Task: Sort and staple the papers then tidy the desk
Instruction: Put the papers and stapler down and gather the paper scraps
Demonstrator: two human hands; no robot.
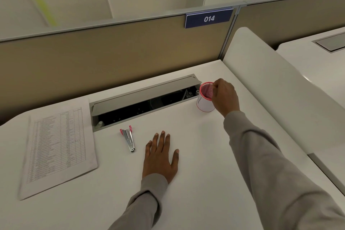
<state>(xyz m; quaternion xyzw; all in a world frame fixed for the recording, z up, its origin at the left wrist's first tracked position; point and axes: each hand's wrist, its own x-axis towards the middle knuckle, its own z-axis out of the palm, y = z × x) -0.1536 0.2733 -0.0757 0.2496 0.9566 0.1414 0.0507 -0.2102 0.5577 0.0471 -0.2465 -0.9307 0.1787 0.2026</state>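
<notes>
Nearest to me, my left hand (160, 157) lies flat on the white desk (205, 164), palm down. Its fingers are straight and slightly spread, and it holds nothing. A grey sleeve (147, 198) covers the arm to the wrist.

Just left of that hand lies the stapler (128, 140). It is silver with pink ends, lies lengthwise away from me and is not touching my fingers. Further left, near the desk's curved edge, the papers (57, 151) sit in one stack. The top sheet is a printed table, face up, and the stack is turned a little off square from the desk edge.

Beyond the stapler, a cable tray (143, 102) is sunk into the desk, with its grey lid propped open over a dark recess.

At the tray's right end stands a pen cup (204, 102), with a pink mesh inside, a pink rim and a white outside. My right hand (225, 96) reaches out to it with the fingers curled and bunched at the rim's right side. I cannot tell from here whether they pinch the rim or only touch it.

Behind all this runs a tan partition (112, 56) with a blue label (209, 18) reading 014. A white side panel (270, 80) closes off the desk on the right.
</notes>
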